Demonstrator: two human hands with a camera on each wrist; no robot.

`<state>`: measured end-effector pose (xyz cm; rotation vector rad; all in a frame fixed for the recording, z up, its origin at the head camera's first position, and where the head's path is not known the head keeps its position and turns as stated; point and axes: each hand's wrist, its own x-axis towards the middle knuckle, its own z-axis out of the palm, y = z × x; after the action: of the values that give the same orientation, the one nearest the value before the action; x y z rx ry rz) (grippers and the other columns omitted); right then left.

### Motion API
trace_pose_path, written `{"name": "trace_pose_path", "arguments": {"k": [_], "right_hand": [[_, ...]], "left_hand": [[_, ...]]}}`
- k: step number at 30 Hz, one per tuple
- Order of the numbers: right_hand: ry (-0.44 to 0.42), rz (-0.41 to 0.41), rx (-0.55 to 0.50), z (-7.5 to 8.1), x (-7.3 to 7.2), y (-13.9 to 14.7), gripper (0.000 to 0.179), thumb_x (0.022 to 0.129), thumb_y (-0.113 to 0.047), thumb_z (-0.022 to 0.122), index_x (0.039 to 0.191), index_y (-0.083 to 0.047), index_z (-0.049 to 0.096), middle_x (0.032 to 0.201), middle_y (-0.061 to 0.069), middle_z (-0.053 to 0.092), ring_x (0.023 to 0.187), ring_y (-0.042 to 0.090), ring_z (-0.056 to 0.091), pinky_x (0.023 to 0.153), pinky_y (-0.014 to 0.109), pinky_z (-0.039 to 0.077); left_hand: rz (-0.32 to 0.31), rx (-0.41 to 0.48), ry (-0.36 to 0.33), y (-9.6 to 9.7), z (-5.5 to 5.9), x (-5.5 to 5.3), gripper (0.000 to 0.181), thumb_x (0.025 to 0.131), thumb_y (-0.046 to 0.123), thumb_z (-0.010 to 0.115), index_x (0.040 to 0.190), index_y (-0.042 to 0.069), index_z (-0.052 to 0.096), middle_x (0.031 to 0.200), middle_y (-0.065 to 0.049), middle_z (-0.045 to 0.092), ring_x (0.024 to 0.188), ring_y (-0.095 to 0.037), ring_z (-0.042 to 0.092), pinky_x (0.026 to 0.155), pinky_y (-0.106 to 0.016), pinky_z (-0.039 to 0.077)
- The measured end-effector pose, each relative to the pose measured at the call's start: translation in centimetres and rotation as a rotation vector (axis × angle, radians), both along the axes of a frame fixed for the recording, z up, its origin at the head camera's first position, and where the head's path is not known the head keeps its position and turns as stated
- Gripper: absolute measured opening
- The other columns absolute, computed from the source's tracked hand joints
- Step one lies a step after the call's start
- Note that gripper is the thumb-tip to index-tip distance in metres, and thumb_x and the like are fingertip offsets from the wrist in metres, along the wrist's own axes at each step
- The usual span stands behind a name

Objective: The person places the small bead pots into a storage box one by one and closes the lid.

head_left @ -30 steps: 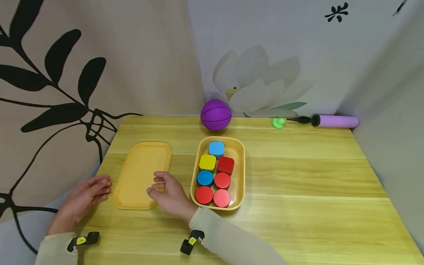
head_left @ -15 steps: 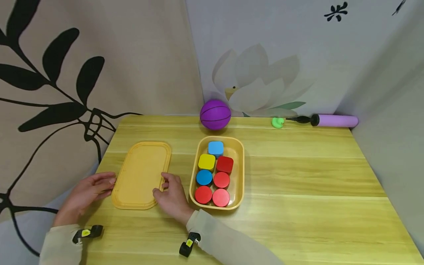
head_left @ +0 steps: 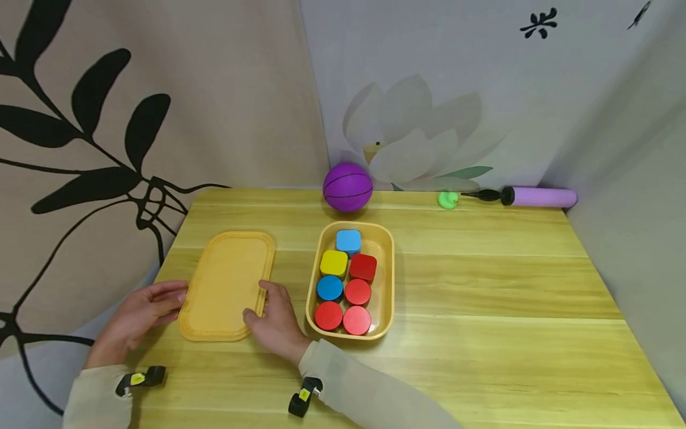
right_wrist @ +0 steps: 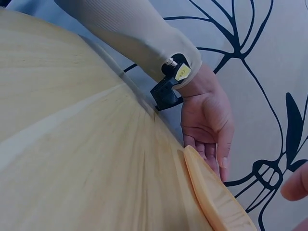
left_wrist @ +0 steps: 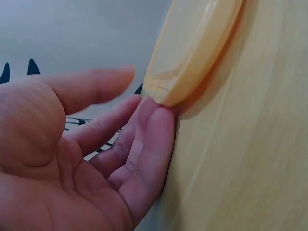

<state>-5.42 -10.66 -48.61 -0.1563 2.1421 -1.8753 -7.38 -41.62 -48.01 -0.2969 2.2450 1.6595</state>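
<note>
In the head view, an orange-yellow rectangular lid [head_left: 227, 280] with rounded corners lies on the left part of the table. My left hand [head_left: 143, 316] is at its left side, and the left wrist view has its fingertips [left_wrist: 161, 115] touching the lid's rim, the thumb raised apart from it. At the right edge is my right hand [head_left: 278, 325], with its thumb over the lid's surface. A fingertip [right_wrist: 296, 185] of that hand shows off the lid in the right wrist view; its other fingers are partly hidden.
Right of the lid stands an orange-yellow box [head_left: 389, 280] with several red, blue and yellow blocks [head_left: 356, 292]. Along the back are a purple ball [head_left: 348, 187], a green toy duck [head_left: 448, 199] and a purple pump [head_left: 541, 197]. Patterned fabric hangs behind the table.
My left hand has moved right to the lid's left edge. The right hand has shifted from above the lid to its right edge. The lid has slid slightly left.
</note>
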Motion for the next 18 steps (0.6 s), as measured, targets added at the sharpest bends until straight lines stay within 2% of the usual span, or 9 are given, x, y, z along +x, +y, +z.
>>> {"name": "trace_pose_path", "arguments": {"k": [2,4,8,14,18], "right_hand": [[0.005,0.008,0.006,0.0,0.0,0.0,0.060,0.098,-0.016,0.066,0.153,-0.004,0.046,0.146,0.014,0.049,0.123,0.022,0.054,0.104,0.030,0.048],[0.003,0.002,0.010,0.0,0.0,0.0,0.060,0.098,-0.016,0.066,0.153,-0.004,0.046,0.146,0.014,0.049,0.124,0.022,0.054,0.105,0.032,0.047],[-0.022,-0.034,-0.038,0.1,-0.1,-0.2,0.059,0.096,-0.014,0.067,0.152,-0.006,0.048,0.144,0.012,0.053,0.127,0.022,0.053,0.105,0.032,0.047],[-0.060,-0.053,-0.209,-0.1,-0.3,-0.5,0.061,0.093,0.002,0.068,0.150,-0.002,0.049,0.137,0.012,0.056,0.117,0.020,0.062,0.097,0.025,0.055],[-0.063,-0.039,-0.249,-0.2,-0.1,-0.5,0.063,0.091,0.007,0.069,0.150,-0.003,0.050,0.140,0.008,0.055,0.118,0.018,0.064,0.099,0.024,0.056]], "left_hand": [[-0.009,-0.015,0.010,-0.1,0.0,0.2,0.040,0.104,0.021,0.069,0.142,0.010,0.063,0.109,0.027,0.071,0.097,0.005,0.070,0.078,-0.023,0.062],[-0.010,-0.007,0.017,-0.2,0.0,0.5,0.034,0.105,0.020,0.068,0.139,0.016,0.066,0.108,0.026,0.070,0.097,0.004,0.070,0.077,-0.023,0.062],[0.003,0.088,0.027,-0.5,-0.3,0.9,0.031,0.104,0.011,0.067,0.129,0.030,0.071,0.107,0.019,0.069,0.096,0.002,0.069,0.076,-0.024,0.062],[0.041,0.272,0.045,-1.4,-0.5,1.4,0.039,0.103,-0.001,0.063,0.125,0.028,0.076,0.109,0.014,0.074,0.096,-0.002,0.073,0.076,-0.024,0.063],[0.065,0.399,0.062,-2.0,-0.1,1.9,0.043,0.104,-0.007,0.058,0.126,0.024,0.078,0.112,0.012,0.078,0.098,-0.005,0.075,0.078,-0.023,0.063]]}}
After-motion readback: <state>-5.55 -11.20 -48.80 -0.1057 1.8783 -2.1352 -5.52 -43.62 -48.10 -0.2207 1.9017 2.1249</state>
